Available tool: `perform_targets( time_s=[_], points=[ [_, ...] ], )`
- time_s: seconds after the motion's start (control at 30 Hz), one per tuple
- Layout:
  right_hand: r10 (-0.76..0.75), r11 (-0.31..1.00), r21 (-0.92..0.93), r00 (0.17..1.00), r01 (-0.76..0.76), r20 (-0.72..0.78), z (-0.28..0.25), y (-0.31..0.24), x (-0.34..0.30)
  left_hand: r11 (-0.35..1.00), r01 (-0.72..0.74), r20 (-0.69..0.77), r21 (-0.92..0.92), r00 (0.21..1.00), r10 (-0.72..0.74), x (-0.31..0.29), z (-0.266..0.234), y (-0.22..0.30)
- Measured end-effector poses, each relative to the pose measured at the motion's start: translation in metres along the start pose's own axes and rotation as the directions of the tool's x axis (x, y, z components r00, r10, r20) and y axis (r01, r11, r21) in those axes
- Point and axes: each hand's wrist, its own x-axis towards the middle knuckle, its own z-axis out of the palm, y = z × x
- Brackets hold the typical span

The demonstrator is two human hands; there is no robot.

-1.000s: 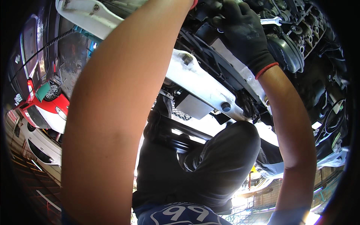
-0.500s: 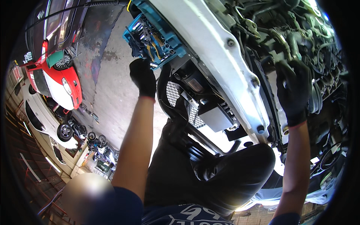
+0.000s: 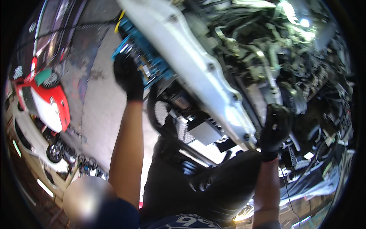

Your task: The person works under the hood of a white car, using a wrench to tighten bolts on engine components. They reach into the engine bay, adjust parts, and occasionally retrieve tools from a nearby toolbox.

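The left hand [image 3: 129, 74] is held over the near edge of the blue toolbox [image 3: 149, 50], beside the white panel [image 3: 190, 57]; tools [image 3: 145, 68] are held in it. The right hand [image 3: 276, 126] is curled above the engine [image 3: 267, 61] — what is gripped by either hand cannot be told.

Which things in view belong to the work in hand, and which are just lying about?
Work in hand:
- left hand, at the teal toolbox
- tools inside it
- right hand, over the engine bay; grip unclear

Just around:
- red-and-white car
- pale car
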Motion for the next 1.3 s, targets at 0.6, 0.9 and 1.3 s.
perform_targets(
  time_s=[0.6,0.9,1.3],
  points=[
    [0.097,0.994,0.015,0.78,-0.111,-0.619,-0.204,0.196,0.341,0.563,-0.662,0.576,0.495,0.735,0.357,-0.067,0.108,0.198],
    [-0.442,0.349,-0.936,0.887,0.035,-0.132,-0.217,0.304,0.479,0.512,-0.658,0.644,0.553,0.727,0.239,-0.066,0.109,0.216],
    [-0.108,0.519,-0.847,0.974,-0.116,-0.199,-0.237,0.284,0.482,0.644,-0.622,0.641,0.446,0.724,0.255,-0.069,0.115,0.211]
  ],
)
